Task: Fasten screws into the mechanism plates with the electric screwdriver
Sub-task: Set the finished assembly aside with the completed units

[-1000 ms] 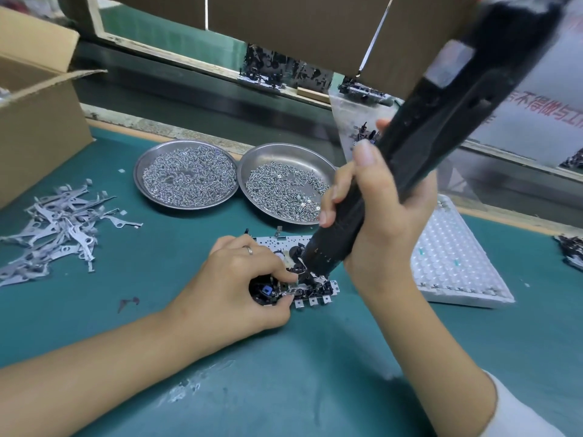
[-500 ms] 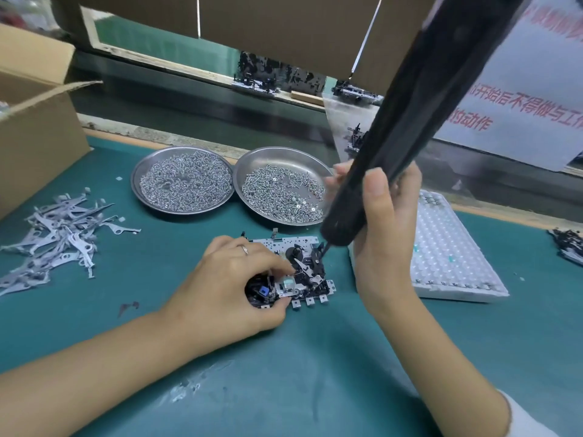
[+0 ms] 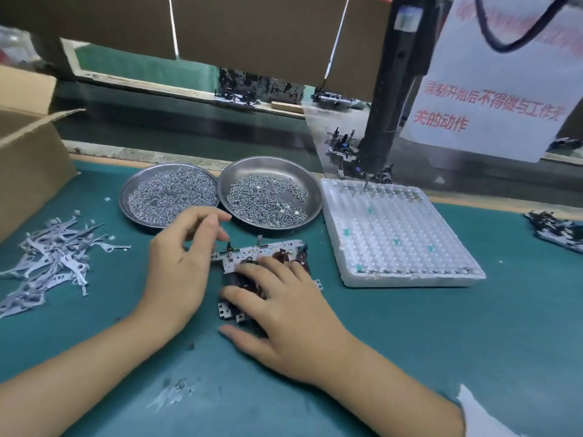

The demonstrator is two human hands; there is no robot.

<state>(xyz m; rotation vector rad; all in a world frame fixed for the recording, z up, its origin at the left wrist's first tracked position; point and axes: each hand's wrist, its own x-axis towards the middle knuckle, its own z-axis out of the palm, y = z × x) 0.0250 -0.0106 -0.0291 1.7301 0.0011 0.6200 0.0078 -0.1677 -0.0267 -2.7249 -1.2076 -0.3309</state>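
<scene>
A mechanism plate [image 3: 268, 247], white metal with black parts, lies on the green mat. My right hand [image 3: 293, 310] rests flat on it, fingers spread over its near half and thumb on the mat beside it. My left hand [image 3: 176, 266] hovers at the plate's left edge with loosely curled fingers, its fingertips close to the far left corner and holding nothing that I can see. The black electric screwdriver [image 3: 388, 115] hangs free at the upper right, its bit just above the far edge of a white dimpled tray [image 3: 400, 234]. Two steel dishes [image 3: 124, 197] [image 3: 271, 162] hold screws.
A pile of grey metal levers [image 3: 53, 253] lies at the left, beside an open cardboard box [image 3: 28, 159]. More assembled mechanisms [image 3: 555, 228] sit at the right edge. A conveyor with parts runs behind the mat, under hanging cardboard and a paper sign.
My right hand let go of the screwdriver, which swung up and away to the right, and came down on the plate. My left hand released the plate and shifted to its left edge.
</scene>
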